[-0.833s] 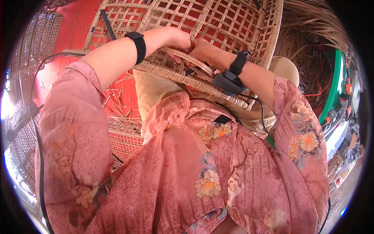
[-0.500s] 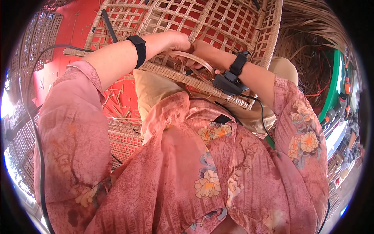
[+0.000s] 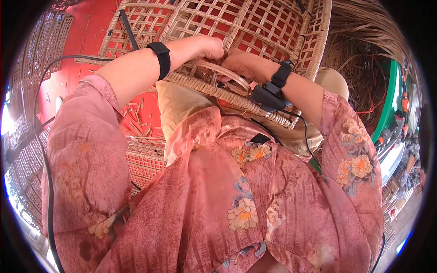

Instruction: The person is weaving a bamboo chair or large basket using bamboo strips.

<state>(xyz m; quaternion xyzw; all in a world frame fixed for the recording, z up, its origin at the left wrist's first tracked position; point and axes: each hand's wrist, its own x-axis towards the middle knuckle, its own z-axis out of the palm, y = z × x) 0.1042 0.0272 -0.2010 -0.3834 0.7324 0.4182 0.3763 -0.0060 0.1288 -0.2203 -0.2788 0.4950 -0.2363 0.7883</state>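
A large openwork wicker panel (image 3: 200, 19) of woven tan strands lies across my lap, its thick wrapped rim (image 3: 191, 85) toward me. Over this rim my left hand (image 3: 212, 47) is closed in a fist, knuckles up; what it grips is hidden. My right hand (image 3: 239, 63) meets it from the right, fingers curled down toward the weave and partly out of sight. Just below both hands, a curved band of pale strands (image 3: 223, 72) arches above the rim. Whatever the right fingers pinch cannot be made out.
A black device with a cable (image 3: 267, 98) hangs at my right wrist. Cut strand pieces (image 3: 136, 119) litter the red floor (image 3: 84, 34). Long dry fibres (image 3: 364, 27) and a green tub rim (image 3: 387, 104) stand at the right. More woven panels (image 3: 41, 41) are at the left.
My right hand has turned slightly and its fingers have drawn back from under the curved band. My left fist stays almost in place.
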